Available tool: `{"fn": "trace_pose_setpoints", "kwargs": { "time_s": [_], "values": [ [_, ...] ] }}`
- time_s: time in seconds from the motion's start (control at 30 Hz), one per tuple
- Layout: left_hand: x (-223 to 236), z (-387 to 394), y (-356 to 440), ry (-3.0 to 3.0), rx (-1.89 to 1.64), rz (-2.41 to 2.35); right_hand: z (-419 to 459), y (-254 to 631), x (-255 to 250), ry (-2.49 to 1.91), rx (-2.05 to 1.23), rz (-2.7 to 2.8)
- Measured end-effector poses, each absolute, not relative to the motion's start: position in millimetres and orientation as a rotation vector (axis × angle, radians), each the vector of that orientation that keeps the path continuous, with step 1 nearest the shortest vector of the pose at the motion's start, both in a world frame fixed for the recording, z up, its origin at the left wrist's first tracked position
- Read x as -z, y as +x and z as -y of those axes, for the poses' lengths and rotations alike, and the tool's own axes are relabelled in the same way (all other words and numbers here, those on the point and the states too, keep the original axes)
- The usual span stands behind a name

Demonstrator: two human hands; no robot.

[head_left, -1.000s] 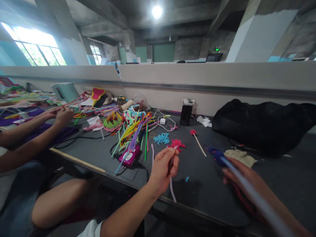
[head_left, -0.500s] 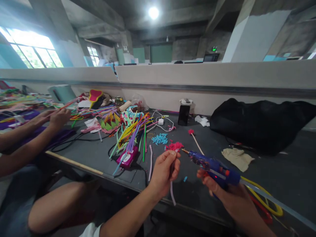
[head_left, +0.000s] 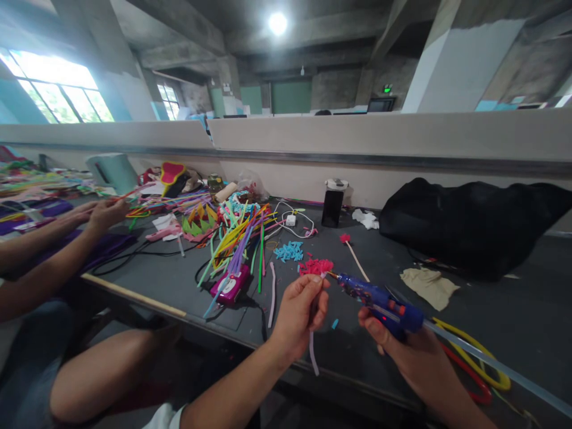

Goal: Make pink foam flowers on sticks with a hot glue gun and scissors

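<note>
Thumb and fingers of my left hand [head_left: 300, 313] pinch a pale lilac pipe cleaner [head_left: 313, 356], whose tail hangs down below the fist. My right hand [head_left: 404, 348] is wrapped round the grip of a blue hot glue gun [head_left: 378, 299]; a long clear glue stick [head_left: 480, 351] sticks out of its back end. The brass nozzle is at the left fingertips, by the pinched end of the pipe cleaner; whether it touches is too small to tell. Just behind lies a heap of short pink-red pieces [head_left: 315, 266], beside a heap of short blue pieces [head_left: 288, 251].
A stick with a pink tip [head_left: 355, 257] lies behind the glue gun. To the left are bundled pipe cleaners [head_left: 239, 238] and a purple box [head_left: 232, 286]. A phone [head_left: 332, 208] stands near the partition, a black bag [head_left: 469, 226] at right. A co-worker's hands [head_left: 100, 214] work at far left.
The glue gun has shifted slightly left, bringing its nozzle nearer to my left fingertips. My left hand has barely moved. The co-worker's hands have moved a little.
</note>
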State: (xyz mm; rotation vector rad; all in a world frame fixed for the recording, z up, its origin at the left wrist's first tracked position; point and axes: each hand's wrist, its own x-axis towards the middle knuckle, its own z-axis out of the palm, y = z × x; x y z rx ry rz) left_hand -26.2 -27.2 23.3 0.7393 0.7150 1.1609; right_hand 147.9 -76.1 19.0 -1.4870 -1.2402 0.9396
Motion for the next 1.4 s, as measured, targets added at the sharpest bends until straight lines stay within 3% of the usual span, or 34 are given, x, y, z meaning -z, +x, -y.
{"fn": "trace_pose_setpoints", "kwargs": {
  "time_s": [0.63, 1.1, 1.4],
  "values": [
    [-22, 27, -26, 0.732, -1.149, -0.708, 76, 147, -9, -1.532, -0.768, 1.324],
    [-19, 18, -32, 0.762, -1.232, -0.727, 55, 163, 0, -1.496, -0.315, 1.852],
    [-17, 18, -31, 0.761, -1.206, -0.723, 68, 157, -14, -1.528, -0.502, 1.639]
  ]
}}
